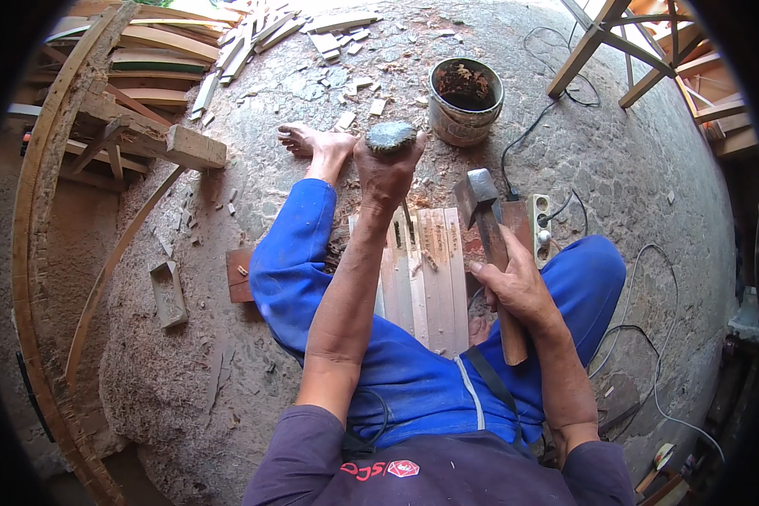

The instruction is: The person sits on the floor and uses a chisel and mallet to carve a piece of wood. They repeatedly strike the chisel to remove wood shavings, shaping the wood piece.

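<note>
Hammer point(488, 226), square metal head on a wooden handle: held in the right hand point(519, 285), fingers closed round the handle, head uppermost, over the right side of the lap. Hand tool point(391, 136) with round, battered top: wrapped in the closed left hand point(384, 179), top facing up, just beyond the near end of the forearm; lower part mostly hidden. Hammer head and tool top stand apart.

Wooden strips point(422, 282), pale, grooved, laid side by side between the legs in blue trousers point(295, 240); shavings on top. Bucket point(465, 118), grimy, on the floor point(649, 169) beyond the hands. Power strip point(540, 229), white, just right of the hammer, plug inserted. Open box point(169, 293), small, wooden, on the floor at left. Offcuts point(253, 42), scattered, far left. Stand point(603, 38), wooden, crossed legs, far right.
</note>
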Demonstrator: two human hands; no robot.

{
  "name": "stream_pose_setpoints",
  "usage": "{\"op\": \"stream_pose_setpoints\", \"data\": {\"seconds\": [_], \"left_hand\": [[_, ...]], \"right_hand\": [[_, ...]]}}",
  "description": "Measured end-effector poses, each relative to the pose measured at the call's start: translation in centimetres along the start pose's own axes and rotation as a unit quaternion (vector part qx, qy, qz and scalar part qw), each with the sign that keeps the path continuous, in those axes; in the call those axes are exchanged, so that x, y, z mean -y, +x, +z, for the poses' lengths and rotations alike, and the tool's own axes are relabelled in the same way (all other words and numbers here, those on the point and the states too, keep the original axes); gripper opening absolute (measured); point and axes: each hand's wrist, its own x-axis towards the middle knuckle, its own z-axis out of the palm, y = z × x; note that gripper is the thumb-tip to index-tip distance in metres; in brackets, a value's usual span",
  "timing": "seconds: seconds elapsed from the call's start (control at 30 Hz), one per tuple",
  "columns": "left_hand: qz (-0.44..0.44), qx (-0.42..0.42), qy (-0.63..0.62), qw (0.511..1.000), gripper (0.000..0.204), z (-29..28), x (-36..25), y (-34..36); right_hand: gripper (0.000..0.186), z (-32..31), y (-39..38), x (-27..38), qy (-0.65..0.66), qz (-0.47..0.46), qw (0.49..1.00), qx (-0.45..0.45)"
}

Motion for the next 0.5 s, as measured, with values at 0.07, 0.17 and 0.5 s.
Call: {"op": "stream_pose_setpoints", "data": {"seconds": [0.07,0.17,0.5], "left_hand": [[0.004,-0.004,-0.008,1.0,0.017,0.0,-0.2,-0.1],[-0.001,-0.013,-0.033,0.999,0.019,-0.1,0.0,-0.1],[0.005,-0.013,-0.028,1.0,0.016,-0.6,0.8,0.3]], "right_hand": [[0.073,0.1,0.0,0.1,-0.006,0.001,1.0,0.0],[0.073,0.2,0.3,-0.2,-0.019,0.001,1.0,-0.007],[0.075,0.2,0.1,0.3,-0.024,0.031,0.999,0.001]]}}
